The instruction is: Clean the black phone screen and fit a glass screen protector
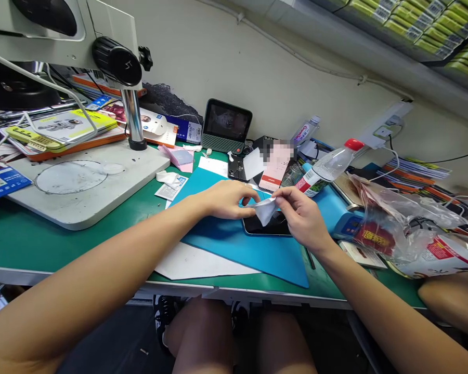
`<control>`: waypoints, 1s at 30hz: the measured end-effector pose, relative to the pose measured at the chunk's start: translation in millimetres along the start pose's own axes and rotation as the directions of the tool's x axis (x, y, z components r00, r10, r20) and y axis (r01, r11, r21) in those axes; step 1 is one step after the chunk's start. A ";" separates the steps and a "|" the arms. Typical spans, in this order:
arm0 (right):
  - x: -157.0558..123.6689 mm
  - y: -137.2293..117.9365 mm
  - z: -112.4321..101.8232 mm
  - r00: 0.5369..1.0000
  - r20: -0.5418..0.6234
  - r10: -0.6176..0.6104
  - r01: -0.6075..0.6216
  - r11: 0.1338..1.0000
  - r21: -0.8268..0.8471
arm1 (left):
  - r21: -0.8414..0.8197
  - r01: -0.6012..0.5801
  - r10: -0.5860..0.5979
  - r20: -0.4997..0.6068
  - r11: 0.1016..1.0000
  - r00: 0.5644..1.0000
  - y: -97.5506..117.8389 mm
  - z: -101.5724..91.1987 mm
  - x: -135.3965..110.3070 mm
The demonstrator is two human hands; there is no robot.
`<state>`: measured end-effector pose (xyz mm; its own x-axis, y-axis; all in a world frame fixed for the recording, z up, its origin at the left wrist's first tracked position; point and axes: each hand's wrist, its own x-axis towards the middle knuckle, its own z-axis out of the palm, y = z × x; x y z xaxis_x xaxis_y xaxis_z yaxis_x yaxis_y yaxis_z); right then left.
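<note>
A small white wipe hangs between my two hands, its lower part drooping to a point. My right hand pinches its upper right corner between thumb and fingers. At the wipe's left edge, my left hand has its thumb and curled fingers closed on the cloth. Just beneath lies a dark-screened phone, partly covered by the wipe and my right hand. The phone rests on a blue mat, which overlaps a white sheet.
A microscope stand rises at left on its pale base. Behind the mat are a small display, a pink-screened phone and a plastic bottle. Plastic bags and a paper bucket crowd the right. Another person's arm shows there.
</note>
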<state>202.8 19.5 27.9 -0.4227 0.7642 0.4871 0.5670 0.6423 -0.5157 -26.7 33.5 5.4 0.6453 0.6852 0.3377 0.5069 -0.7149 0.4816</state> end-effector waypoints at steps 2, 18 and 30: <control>1.7 2.0 1.3 0.998 -0.055 0.030 -0.026 0.997 0.075 | -0.033 -0.021 0.020 -0.028 0.999 0.999 -0.7 3.3 1.8; 1.9 10.2 4.3 0.980 -0.019 0.199 -0.177 0.905 0.388 | -0.470 -0.011 -0.044 -0.107 0.883 0.993 5.0 14.2 9.5; -3.8 2.5 -9.3 0.887 0.314 0.340 -0.442 0.824 0.355 | -0.708 0.021 -0.176 -0.147 0.706 0.973 -0.1 14.2 13.1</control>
<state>212.4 17.7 31.3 -0.4040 0.9141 0.0353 0.4031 0.2125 -0.8901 -10.1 40.6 -1.8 0.4550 0.8133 0.3627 -0.0337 -0.3913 0.9196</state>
